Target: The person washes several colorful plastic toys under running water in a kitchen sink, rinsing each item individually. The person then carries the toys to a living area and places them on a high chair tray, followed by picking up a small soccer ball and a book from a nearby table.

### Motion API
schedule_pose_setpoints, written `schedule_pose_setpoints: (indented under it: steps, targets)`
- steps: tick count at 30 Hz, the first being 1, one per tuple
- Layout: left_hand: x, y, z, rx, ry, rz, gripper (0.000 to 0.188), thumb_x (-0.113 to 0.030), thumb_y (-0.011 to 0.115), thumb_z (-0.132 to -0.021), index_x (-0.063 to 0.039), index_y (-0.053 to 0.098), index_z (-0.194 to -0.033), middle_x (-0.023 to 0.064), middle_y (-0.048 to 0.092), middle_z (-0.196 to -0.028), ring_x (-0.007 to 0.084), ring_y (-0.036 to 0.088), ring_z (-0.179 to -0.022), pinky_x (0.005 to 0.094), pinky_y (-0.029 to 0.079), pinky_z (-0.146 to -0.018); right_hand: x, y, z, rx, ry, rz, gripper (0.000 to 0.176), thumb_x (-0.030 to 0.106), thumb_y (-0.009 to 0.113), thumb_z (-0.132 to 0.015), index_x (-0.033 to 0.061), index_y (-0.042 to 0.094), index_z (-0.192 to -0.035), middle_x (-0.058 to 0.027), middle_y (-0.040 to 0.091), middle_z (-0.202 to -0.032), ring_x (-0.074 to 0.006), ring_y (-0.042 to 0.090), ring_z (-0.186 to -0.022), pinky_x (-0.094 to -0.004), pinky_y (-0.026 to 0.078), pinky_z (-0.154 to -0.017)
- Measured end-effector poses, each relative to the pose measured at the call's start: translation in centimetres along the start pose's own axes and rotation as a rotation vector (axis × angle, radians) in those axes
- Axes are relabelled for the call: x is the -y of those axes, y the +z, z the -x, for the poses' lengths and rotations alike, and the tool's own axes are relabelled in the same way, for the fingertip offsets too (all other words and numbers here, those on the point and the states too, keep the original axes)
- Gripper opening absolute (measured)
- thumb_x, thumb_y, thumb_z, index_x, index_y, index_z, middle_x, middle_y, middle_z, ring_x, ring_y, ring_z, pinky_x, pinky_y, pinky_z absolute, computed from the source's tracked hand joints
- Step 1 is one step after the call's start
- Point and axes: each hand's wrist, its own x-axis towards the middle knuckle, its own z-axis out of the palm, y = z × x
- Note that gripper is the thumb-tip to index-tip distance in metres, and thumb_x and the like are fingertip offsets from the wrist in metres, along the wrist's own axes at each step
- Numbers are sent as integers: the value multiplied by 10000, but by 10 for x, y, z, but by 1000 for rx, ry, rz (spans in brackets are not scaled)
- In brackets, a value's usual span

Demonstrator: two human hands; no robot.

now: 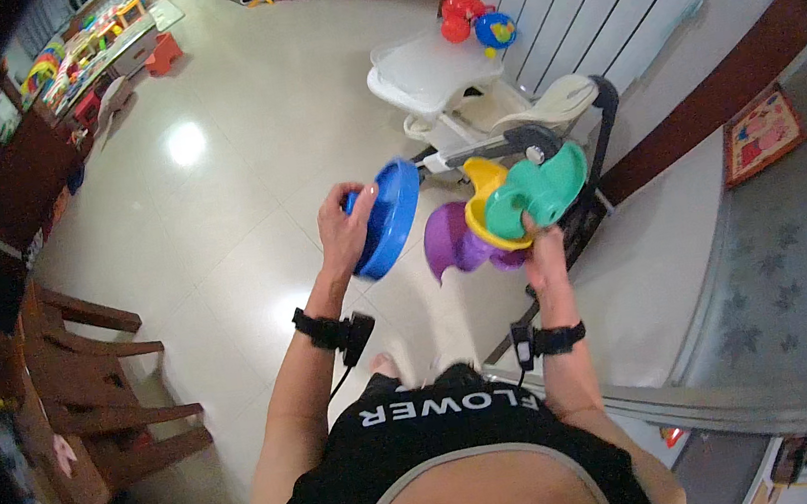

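My left hand grips a round blue plastic toy piece with a raised rim, tilted on its edge. In my right hand is a bunch of curved plastic toy track pieces. A green piece lies on top, a yellow one shows behind it, and a purple one sticks out to the left. How the three pieces join cannot be seen. Both hands are held in mid-air above the floor, with the blue piece apart from the others.
A white high chair stands ahead, close to my right hand. Red toys and a blue bowl-like toy lie behind its tray. Brown wooden chairs are on the left, a patterned grey table on the right. Pale tiles cover the floor.
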Motion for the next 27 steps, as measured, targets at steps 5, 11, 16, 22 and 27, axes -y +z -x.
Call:
schedule_pose_setpoints:
  steps: [5,11,16,22,27]
  targets:
    - [19,12,7,17,13,72,308,-287,691,-801,7,623,-865,77,627,-752,140,553,-697,284,453,-646,-6,-17,3,-130,-146,46,373,133,575,-903,-11,469,-1231,-86,532,-1196,-224,526,-1079,-391,448,-879]
    - [33,21,9,122,8,-36,415,-368,731,-739,7,631,-885,125,636,-773,198,591,-713,308,475,-669,-35,-39,10,-254,-189,-183,341,108,635,-850,-2,524,-1153,-105,578,-1119,-213,574,-984,-358,458,-852]
    - [11,21,12,251,179,-191,442,-320,775,-681,-3,621,-948,153,617,-924,287,571,-888,371,457,-793,-37,-35,39,-335,-321,-227,346,121,654,-839,-15,529,-1132,-103,582,-1078,-235,577,-916,-379,476,-808]
    - [39,17,49,344,309,-239,479,-288,787,-653,-3,599,-990,176,591,-987,330,532,-936,411,435,-829,-56,-28,72,-539,-236,-184,328,128,643,-854,-6,530,-1131,-90,570,-1091,-225,542,-948,-400,458,-785]
    - [62,24,45,581,270,-346,475,-243,791,-629,-11,592,-994,157,587,-969,347,510,-933,421,419,-838,-72,-26,88,-669,-275,-219,342,78,613,-854,4,505,-1169,-113,541,-1150,-249,547,-968,-418,465,-823]
